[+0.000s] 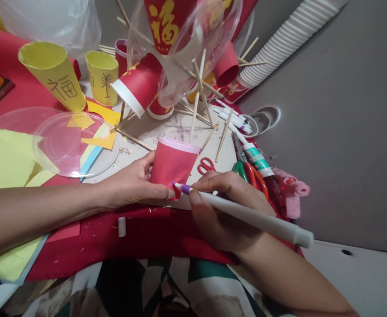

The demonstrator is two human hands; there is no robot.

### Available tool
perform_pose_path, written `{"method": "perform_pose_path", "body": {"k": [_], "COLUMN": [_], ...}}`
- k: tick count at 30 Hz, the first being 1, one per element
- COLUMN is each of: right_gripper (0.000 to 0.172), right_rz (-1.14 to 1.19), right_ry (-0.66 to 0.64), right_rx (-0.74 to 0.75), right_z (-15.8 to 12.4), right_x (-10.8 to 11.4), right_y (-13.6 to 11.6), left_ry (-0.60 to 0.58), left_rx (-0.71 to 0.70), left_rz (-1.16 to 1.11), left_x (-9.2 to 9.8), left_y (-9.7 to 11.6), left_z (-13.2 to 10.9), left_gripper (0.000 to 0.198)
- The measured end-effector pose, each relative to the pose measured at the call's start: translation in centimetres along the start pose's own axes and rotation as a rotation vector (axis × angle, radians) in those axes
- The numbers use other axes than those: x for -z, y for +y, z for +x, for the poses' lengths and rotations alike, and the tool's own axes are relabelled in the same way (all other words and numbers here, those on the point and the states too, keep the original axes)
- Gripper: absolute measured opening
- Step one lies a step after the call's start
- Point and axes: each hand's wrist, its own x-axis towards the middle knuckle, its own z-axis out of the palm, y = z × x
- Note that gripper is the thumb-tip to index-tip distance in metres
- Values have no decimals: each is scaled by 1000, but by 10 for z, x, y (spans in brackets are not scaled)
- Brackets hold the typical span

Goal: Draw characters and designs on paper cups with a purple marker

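My left hand (143, 182) grips a red paper cup (173, 160) with a pale pink rim, its thumb across the lower front and the fingers behind, partly hidden. Faint dark strokes show on the cup's side. Pinched in my right hand (226, 207) is a white marker (246, 215) with a purple collar, its tip at the cup's lower side; I cannot tell whether it touches. A small white cap (122, 226) lies on the red cloth below my left wrist. Red-handled scissors (206, 165) rest just beyond my right hand.
Yellow paper cups (102, 79) with drawn marks stand at the back left. A structure of red cups (139, 81), clear lids and wooden sticks (198, 97) rises behind. A glue bottle (258, 158) and pink glue gun (292, 191) lie right; stacked white cups (279, 42) lean against the wall.
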Motion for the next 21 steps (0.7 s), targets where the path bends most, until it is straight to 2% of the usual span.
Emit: {"method": "perform_pose_path", "body": {"k": [7,10,13,16,21], "right_gripper": [13,12,12,20,21], "right_rz": [-52,-36,-12,-35,-35], "right_ry": [-15,82,189,265,230], "right_rx": [-34,-34,-103,-121,-93], "right_z": [-1,-5,-9,-9,-6], "right_x": [-1,-2,-2,-2,-2], "right_y": [-1,1,3,5,8], "left_ry": [-1,18,37,14,8], "left_rx": [-25,-36,-36,-29,-21], "left_rz": [-31,-38,-63,-98,-69], "left_x": [1,-1,-1,0,2], "left_y": [-1,0,1,2,3], "left_z": [1,3,4,4,3], "left_gripper": [70,63,57,63,62]}}
